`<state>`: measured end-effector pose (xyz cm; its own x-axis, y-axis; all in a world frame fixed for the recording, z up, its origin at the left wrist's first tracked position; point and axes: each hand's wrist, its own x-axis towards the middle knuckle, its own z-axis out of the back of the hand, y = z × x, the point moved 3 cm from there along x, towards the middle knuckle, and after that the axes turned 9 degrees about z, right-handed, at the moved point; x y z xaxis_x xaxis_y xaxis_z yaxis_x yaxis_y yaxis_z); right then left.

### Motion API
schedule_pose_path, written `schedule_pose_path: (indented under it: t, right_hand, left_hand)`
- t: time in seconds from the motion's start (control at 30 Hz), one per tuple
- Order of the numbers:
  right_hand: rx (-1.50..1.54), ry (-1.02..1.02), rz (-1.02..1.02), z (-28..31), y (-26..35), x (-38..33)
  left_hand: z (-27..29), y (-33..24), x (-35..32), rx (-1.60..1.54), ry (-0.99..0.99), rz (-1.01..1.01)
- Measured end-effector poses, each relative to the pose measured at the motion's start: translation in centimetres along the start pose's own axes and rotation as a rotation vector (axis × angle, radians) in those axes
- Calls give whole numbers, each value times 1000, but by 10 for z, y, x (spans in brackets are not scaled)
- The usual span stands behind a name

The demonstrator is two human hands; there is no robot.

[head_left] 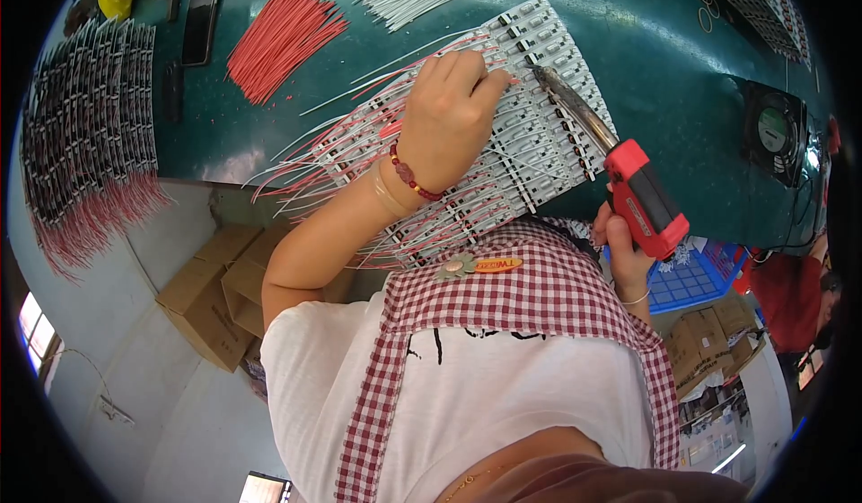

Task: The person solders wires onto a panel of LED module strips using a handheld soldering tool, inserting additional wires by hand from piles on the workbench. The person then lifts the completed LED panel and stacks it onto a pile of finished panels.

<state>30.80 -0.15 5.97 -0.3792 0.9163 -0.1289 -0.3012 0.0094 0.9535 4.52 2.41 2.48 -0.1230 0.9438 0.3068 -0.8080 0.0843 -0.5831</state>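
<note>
Panel of small white circuit boards (549,157), centre, at the near edge of the dark green table (682,99), looks light, stiff, best gripped by its edges; its thin red and white wires (314,157) seem flexible. The left hand (453,108) presses its fingertips together over it, on what I cannot tell; the right hand (621,244) wraps the red-and-black soldering gun (639,184).

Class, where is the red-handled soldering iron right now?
In the head view, right of centre: the soldering iron is in the right hand, angled up and leftward over the white board panel, near the left hand.
</note>
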Motion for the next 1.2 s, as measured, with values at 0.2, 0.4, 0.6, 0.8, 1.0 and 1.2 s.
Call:
schedule_pose_path:
  t: [0.2,0.4,0.6,0.8,1.0,1.2]
  right_hand:
    - [54,30,-14,2,-9,-2]
    - [72,118,-142,6,-16,-6]
    - [36,-1,-34,2,0,0]
    - [177,-33,-20,2,5,1]
    - [216,-66,-21,2,5,-2]
    - [242,-42,-47,5,-3,-6]
  left_hand:
    - [0,1,-1,6,-1,0]
    - [-1,1,0,-25,-26,-2]
    - [-1,0,0,1,1,8]
    - [0,-1,3,25,-3,9]
    - [12,-7,5,113,-32,-60]
    - [6,-14,-4,61,15,-77]
